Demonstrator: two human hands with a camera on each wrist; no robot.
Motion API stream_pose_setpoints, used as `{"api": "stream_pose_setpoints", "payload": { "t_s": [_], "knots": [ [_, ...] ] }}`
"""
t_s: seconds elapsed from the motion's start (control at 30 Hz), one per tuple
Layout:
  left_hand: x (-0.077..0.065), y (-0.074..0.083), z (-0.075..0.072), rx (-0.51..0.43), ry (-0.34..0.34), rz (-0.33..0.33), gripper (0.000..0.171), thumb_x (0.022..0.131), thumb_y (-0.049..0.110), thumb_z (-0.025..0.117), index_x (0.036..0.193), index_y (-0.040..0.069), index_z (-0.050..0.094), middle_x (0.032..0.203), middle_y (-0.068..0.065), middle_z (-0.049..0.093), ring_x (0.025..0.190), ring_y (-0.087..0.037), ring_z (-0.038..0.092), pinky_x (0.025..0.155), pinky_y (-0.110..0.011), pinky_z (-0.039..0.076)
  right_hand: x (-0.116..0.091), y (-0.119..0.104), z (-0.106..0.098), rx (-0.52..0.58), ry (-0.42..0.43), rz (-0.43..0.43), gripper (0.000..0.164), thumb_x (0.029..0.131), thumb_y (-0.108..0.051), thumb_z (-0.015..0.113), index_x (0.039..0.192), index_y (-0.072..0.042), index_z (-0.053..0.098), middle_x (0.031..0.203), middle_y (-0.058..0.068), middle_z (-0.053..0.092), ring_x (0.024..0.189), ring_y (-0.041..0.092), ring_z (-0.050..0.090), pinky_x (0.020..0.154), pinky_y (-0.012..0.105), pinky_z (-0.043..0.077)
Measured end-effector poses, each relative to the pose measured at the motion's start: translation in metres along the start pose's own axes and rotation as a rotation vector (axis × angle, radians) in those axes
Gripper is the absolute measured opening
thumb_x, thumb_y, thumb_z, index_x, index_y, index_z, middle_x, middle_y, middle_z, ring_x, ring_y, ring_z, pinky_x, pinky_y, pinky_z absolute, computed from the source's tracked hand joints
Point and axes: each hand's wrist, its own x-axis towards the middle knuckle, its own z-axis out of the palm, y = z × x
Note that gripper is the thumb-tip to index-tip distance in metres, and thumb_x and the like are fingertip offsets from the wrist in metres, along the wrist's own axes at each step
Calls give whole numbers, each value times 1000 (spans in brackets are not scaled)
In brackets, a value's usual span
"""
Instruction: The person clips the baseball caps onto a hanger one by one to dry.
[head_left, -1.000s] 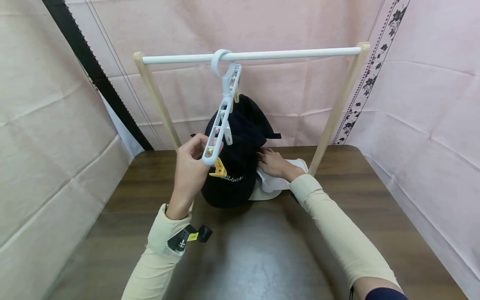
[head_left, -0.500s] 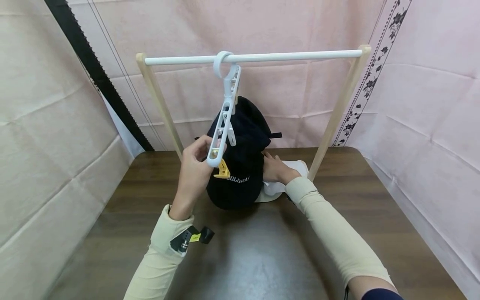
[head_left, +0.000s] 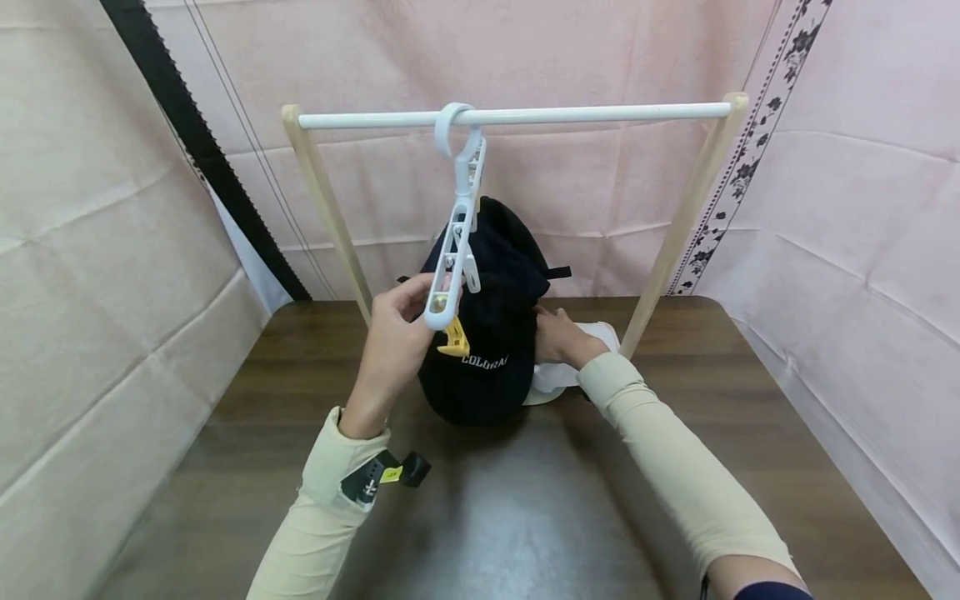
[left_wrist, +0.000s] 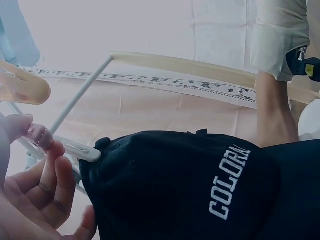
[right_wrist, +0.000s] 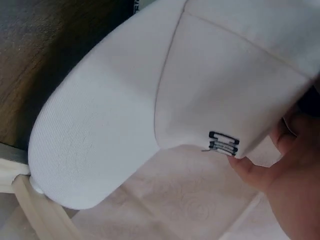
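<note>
A pale blue clip hanger [head_left: 464,179] hooks over the rack's bar, slanting toward me. My left hand [head_left: 393,337] is at its near end; in the left wrist view, thumb and finger pinch a small pinkish clip [left_wrist: 39,136]. A yellow clip [head_left: 454,340] dangles beside that hand. Below the hanger is a black cap with white lettering [head_left: 480,392]; a white clip [left_wrist: 87,152] meets its edge. Dark navy fabric [head_left: 517,242] rises behind it. My right hand [head_left: 558,337] holds the edge of a white cap [right_wrist: 100,110]; its fingertips are partly hidden by the caps.
The rack has a white bar [head_left: 600,114] and wooden legs [head_left: 686,212] standing on a brown wooden table [head_left: 487,517]. Pale pink cloth [head_left: 562,58] hangs behind and at the sides. A small black camera [head_left: 414,469] sits on the left wrist.
The hanger's near end and the black cap have shifted slightly right, with the left hand beside them. The right hand's fingers have slid farther behind the black cap, which covers more of the white cap.
</note>
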Motion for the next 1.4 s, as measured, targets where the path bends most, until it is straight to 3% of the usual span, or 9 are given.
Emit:
{"api": "stream_pose_setpoints", "payload": {
  "t_s": [0.2,0.33,0.5,0.63,0.77,1.0,1.23,1.4],
  "knots": [
    [-1,1,0,13,9,37,27,102,19,72,122,2,74,114,-10,73,95,-16,64,82,-28,53,-8,0,-5,-25,72,-43,22,105,-19,64,123,-11,74,149,16,58,133,35,55,105,59,39],
    [-2,2,0,48,31,71,25,100,21,75,120,5,75,110,-8,73,90,-17,62,76,-28,51,-17,-3,-13,-28,77,-100,14,102,-18,71,115,-13,76,142,14,60,122,32,62,101,58,43],
    [-3,2,0,91,53,105,23,100,23,76,116,6,75,103,-7,73,84,-18,59,72,-29,47,-30,-10,-23,16,70,-164,17,99,-21,76,114,-13,77,146,15,58,126,33,61,107,68,41],
    [-4,1,0,147,69,123,23,99,24,77,114,7,75,102,-7,73,87,-17,59,75,-31,47,-40,-16,-28,17,70,-198,26,98,-23,77,123,-14,75,141,12,61,129,33,58,110,71,39],
    [-5,1,1,169,77,122,23,99,25,77,113,8,75,104,-7,74,93,-16,59,81,-34,48,-51,-21,-31,-14,91,-217,28,99,-27,77,124,-17,74,130,7,63,125,31,56,105,63,44],
    [-5,4,1,205,91,129,25,101,30,74,113,8,74,102,-7,72,91,-18,58,81,-36,47,-72,-18,-41,-80,165,-265,17,97,-28,79,107,-15,74,107,1,63,106,25,58,88,48,50],
    [-4,4,0,224,85,133,26,101,32,74,113,9,72,96,-6,69,81,-18,58,70,-31,46,-94,-11,-52,22,182,-316,16,95,-20,81,109,-18,73,106,-1,62,98,19,59,82,41,52],
    [-2,3,0,204,69,139,23,101,29,75,114,10,72,100,-5,72,84,-18,60,75,-33,47,-107,-11,-61,82,201,-319,28,92,-18,84,118,-19,76,109,-6,62,102,17,60,85,37,53]
  ]
}}
